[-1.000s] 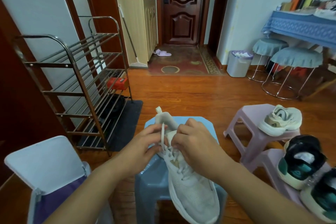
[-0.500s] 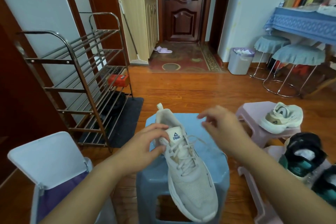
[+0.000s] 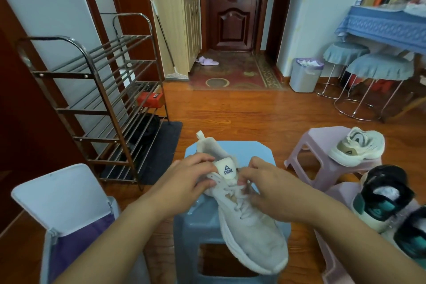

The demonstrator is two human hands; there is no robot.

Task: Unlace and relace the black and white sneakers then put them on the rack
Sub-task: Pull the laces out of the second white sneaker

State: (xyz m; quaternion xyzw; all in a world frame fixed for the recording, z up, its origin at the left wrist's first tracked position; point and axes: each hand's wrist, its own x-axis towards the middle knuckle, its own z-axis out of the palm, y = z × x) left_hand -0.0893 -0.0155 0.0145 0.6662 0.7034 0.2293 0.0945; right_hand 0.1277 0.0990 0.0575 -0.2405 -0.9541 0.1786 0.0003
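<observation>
The white sneaker (image 3: 242,210) lies on the blue stool (image 3: 232,226), its collar pinched beside the tongue by the left hand (image 3: 186,182) while the right hand (image 3: 269,193) curls on the lace (image 3: 239,193) at the top eyelets, so steady the shoe and draw the lace evenly outward.
</observation>
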